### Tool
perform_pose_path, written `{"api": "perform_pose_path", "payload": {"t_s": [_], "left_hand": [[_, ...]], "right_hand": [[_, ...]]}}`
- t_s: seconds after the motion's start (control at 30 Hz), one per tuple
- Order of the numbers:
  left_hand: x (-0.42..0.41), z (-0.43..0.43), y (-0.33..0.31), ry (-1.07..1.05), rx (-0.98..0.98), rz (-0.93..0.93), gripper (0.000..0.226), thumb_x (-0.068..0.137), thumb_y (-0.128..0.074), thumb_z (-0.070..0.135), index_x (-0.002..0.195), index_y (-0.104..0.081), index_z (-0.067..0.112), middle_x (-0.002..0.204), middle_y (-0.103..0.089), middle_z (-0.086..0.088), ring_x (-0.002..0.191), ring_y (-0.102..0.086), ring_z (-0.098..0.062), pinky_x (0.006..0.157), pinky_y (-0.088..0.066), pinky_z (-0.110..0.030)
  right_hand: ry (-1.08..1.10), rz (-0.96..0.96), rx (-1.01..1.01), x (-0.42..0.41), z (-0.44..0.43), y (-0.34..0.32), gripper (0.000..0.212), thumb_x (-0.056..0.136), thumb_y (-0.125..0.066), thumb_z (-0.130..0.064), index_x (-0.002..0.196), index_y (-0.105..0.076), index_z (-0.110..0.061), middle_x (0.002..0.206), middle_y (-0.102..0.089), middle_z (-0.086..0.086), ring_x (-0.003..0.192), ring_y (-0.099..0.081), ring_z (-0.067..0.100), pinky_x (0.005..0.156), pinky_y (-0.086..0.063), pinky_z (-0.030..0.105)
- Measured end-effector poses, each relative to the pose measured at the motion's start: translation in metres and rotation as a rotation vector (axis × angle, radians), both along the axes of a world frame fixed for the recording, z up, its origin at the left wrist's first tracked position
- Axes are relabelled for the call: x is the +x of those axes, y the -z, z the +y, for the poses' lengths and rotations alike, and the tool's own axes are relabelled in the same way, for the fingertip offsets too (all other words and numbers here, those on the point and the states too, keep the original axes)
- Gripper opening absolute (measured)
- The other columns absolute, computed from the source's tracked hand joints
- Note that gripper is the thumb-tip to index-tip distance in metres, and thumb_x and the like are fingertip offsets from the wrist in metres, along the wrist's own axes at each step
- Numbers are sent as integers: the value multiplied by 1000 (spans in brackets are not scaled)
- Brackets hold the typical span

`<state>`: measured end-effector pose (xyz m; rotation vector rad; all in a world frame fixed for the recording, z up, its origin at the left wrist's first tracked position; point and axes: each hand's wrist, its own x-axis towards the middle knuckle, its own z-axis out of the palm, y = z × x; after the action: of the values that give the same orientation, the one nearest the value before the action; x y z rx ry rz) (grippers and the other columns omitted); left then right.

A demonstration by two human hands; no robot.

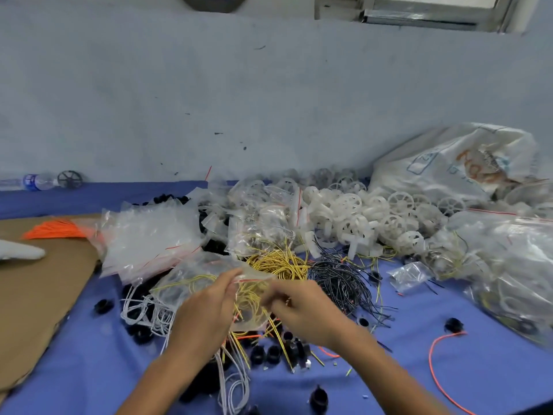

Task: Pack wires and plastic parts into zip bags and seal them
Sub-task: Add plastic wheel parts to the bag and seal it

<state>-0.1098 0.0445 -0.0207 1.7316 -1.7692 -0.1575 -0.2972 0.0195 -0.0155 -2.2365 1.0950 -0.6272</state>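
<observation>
Far left, a water bottle (36, 181), its blue label too blurred to read. Near centre, the left hand (206, 310) pinches the zip bag (250, 307) of yellow wires at its red-lined mouth. The right hand (302, 310), blurred, curls onto the same edge. Far right, a white sack (449, 163), its orange print illegible.

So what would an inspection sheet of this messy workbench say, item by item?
Surface: blue cloth; cardboard sheet at the left.
Job's things: zip bag with yellow wires inside; empty bags stacked; white plastic wheels heaped.
Clutter: black caps scattered; water bottle by the wall; filled bags at the right.
Grippers: left hand and right hand pinch the zip bag's top edge.
Cables: yellow wire heap, black wire heap, white wires; orange bundle on the cardboard.
Surroundings: pale wall, white sack, window frame.
</observation>
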Motion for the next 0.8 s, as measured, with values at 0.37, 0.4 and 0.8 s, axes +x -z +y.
{"api": "perform_pose_path", "payload": {"t_s": [0.37,0.4,0.8], "left_hand": [[1,-14,3,40,33,188,35,104,-34,43,133,-53,40,53,-52,9,51,-52,-3,52,-37,-26],[1,-14,3,39,34,186,34,104,-34,42,133,-53,40,54,-52,10,54,-53,-3,54,-38,-27],[5,-16,9,37,32,190,33,103,-34,45,128,-55,40,58,-57,14,57,-56,-2,54,-39,-27]], "right_hand": [[355,809,-59,-78,-111,5,30,99,-47,-36,123,-55,-19,120,-51,11,105,-54,34,89,-49,43],[337,793,-77,-76,-111,6,25,99,-48,-32,116,-59,-17,115,-53,11,102,-54,33,87,-50,43],[561,357,-166,-99,-116,-24,30,99,-45,-14,117,-66,-22,114,-69,5,96,-64,25,77,-51,33]]}}
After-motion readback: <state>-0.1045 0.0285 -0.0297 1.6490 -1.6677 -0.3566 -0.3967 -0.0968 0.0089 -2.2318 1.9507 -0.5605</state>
